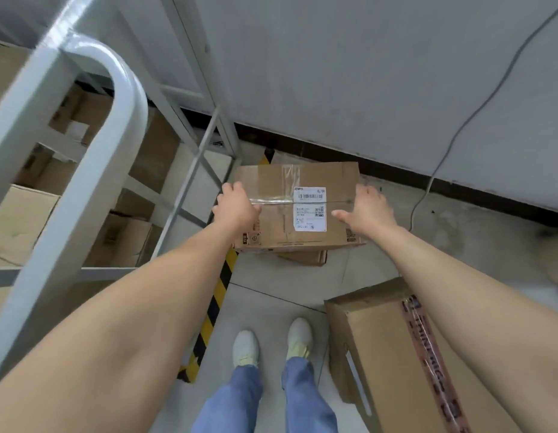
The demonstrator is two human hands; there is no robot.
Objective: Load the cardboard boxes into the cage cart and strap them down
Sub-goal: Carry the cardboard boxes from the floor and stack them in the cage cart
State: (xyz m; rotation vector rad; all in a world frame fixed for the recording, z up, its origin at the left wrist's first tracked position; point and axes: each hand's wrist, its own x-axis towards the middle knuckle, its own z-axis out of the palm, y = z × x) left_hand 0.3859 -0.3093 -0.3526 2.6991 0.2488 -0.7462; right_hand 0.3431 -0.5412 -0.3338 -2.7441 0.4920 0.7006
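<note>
1. The labelled cardboard box (298,207) sits a little right of centre in the view, at about 12 o'clock from the person's shoes (273,343). It rests on top of another flattened or lower box (305,257) on the floor, close to the wall.

2. The left hand (237,204) is at the box's 9 o'clock edge, fingers curled over the top corner and touching it. The right hand (366,209) is at the 3 o'clock edge, fingers spread and thumb out, laid against the side. Neither hand is closed round the box; whether it has left its support I cannot tell.

3. At 5 o'clock from that box a larger carton (393,354) with red printed tape stands on the floor, apparently waiting its turn.

4. At 9 o'clock stands the cage cart (84,170), its pale metal frame filling the left of the view. Through the bars several brown boxes (121,235) already lie inside, so loading looks well begun.

5. A yellow-and-black floor stripe (216,304) runs just beside the cart's base.

6. My judgement: at least two boxes on the floor have yet to go in, and no strap is visible anywhere, so strapping is probably all to come.
</note>
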